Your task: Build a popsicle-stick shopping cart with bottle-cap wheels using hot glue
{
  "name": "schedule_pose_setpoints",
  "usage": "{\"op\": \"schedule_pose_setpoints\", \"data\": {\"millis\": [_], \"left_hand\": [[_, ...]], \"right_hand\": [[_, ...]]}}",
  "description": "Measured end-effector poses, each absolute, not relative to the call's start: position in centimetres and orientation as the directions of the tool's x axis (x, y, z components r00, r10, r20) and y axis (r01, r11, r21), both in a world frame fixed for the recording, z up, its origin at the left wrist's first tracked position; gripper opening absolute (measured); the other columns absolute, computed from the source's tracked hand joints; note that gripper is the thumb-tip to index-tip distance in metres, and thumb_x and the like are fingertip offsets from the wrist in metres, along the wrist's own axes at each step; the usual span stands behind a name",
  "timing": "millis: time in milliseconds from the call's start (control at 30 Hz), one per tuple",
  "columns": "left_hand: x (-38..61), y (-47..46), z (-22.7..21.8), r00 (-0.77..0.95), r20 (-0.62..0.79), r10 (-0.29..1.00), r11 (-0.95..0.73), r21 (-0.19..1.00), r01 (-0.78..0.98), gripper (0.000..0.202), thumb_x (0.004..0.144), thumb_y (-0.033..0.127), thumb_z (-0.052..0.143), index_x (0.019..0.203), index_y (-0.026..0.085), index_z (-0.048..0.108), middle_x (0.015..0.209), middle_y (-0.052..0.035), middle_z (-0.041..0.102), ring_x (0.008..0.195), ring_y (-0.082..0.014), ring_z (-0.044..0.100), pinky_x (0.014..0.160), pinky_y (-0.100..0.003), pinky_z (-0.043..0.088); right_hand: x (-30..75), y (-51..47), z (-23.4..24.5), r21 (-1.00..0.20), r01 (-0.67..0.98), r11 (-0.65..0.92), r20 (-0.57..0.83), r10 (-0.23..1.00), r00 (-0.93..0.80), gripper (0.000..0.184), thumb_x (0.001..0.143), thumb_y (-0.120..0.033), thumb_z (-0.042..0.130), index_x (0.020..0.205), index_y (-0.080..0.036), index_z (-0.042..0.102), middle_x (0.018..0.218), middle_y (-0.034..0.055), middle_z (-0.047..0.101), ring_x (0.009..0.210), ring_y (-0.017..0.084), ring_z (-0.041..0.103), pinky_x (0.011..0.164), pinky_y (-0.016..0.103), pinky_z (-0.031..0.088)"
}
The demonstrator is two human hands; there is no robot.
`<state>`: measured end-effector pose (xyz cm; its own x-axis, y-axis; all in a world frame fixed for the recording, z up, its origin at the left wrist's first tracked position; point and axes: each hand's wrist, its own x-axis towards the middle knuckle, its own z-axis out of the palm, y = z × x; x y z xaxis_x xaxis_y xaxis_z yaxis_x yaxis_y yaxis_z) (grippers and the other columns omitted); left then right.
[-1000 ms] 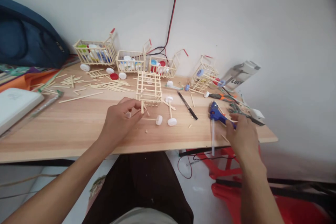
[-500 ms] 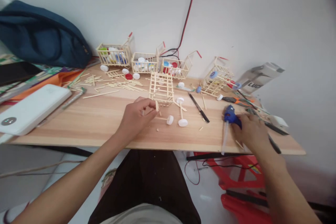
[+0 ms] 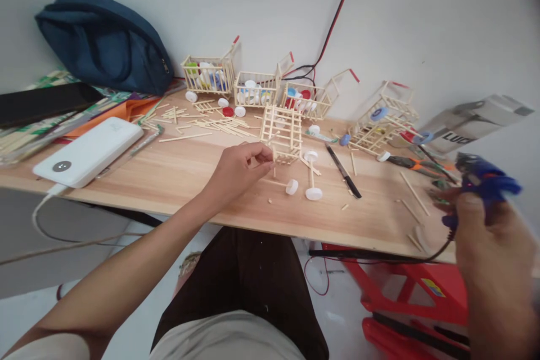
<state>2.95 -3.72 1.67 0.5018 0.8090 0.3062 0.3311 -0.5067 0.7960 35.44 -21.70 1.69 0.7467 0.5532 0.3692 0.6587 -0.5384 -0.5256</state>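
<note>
We see the right hand [image 3: 491,236] only as a blur, its forearm cut off at the lower right, and the glue gun [image 3: 491,177] it grips is smeared too, its handle mostly covered. In the left hand [image 3: 240,169], fingertips hide part of a thin stick [image 3: 274,154], so we cannot tell its full shape. Beside them, one end of the axle [image 3: 277,182] disappears behind that hand. The glue gun's side of the pliers [image 3: 415,165] is partly lost to us. The phone [image 3: 46,102] runs off the left edge, and we cannot read the power bank's display [image 3: 62,166].
</note>
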Motion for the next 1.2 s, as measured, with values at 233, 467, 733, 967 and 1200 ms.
{"op": "schedule_pose_setpoints", "data": {"millis": [233, 467, 733, 967, 1200], "left_hand": [[3.3, -4.2, 1.6, 0.511, 0.324, 0.796, -0.538, 0.765, 0.355, 0.008, 0.078, 0.019, 0.061, 0.075, 0.018, 0.068, 0.072, 0.0024, 0.064, 0.068, -0.0107, 0.054, 0.071, -0.023, 0.042], [3.4, -4.2, 1.2, 0.526, 0.337, 0.781, -0.559, 0.753, 0.347, 0.007, 0.078, 0.018, 0.06, 0.075, 0.018, 0.067, 0.073, 0.0028, 0.064, 0.07, -0.0111, 0.054, 0.072, -0.023, 0.042], [3.6, -4.5, 0.8, 0.511, 0.366, 0.778, -0.578, 0.737, 0.352, 0.006, 0.079, 0.02, 0.06, 0.075, 0.019, 0.065, 0.072, 0.0029, 0.064, 0.07, -0.012, 0.054, 0.073, -0.023, 0.042], [3.4, -4.4, 0.7, 0.509, 0.357, 0.783, -0.569, 0.741, 0.357, 0.007, 0.079, 0.023, 0.061, 0.076, 0.019, 0.066, 0.074, 0.0026, 0.064, 0.07, -0.0124, 0.055, 0.074, -0.025, 0.041], [3.5, -4.3, 0.9, 0.55, 0.352, 0.758, -0.597, 0.714, 0.365, 0.006, 0.079, 0.02, 0.061, 0.075, 0.018, 0.065, 0.072, 0.0028, 0.064, 0.073, -0.0128, 0.056, 0.071, -0.025, 0.039]], "right_hand": [[27.2, -19.2, 1.3, -0.986, -0.118, 0.12, -0.026, 0.588, 0.808, 0.03, 0.057, -0.018, 0.08, 0.081, -0.018, 0.062, 0.087, 0.002, 0.057, 0.067, 0.008, 0.054, 0.053, 0.018, 0.044], [21.1, -18.1, -0.3, -0.999, -0.036, 0.019, -0.011, 0.73, 0.684, 0.031, 0.073, -0.041, 0.074, 0.091, -0.018, 0.062, 0.094, 0.0056, 0.067, 0.067, 0.012, 0.061, 0.05, 0.02, 0.044], [18.1, -16.6, -0.8, -0.948, 0.292, -0.123, 0.105, 0.748, 0.655, 0.04, 0.077, -0.044, 0.067, 0.106, -0.017, 0.062, 0.1, 0.0097, 0.072, 0.069, 0.017, 0.066, 0.064, 0.03, 0.054], [17.7, -15.9, -1.7, -0.96, 0.24, -0.145, 0.048, 0.757, 0.651, 0.045, 0.076, -0.047, 0.067, 0.109, -0.017, 0.062, 0.103, 0.0112, 0.071, 0.074, 0.02, 0.067, 0.066, 0.035, 0.056], [18.6, -16.6, -1.0, -0.906, 0.386, -0.173, 0.093, 0.809, 0.581, 0.04, 0.083, -0.052, 0.059, 0.103, -0.018, 0.064, 0.086, 0.0065, 0.071, 0.061, 0.016, 0.063, 0.061, 0.03, 0.053]]}}
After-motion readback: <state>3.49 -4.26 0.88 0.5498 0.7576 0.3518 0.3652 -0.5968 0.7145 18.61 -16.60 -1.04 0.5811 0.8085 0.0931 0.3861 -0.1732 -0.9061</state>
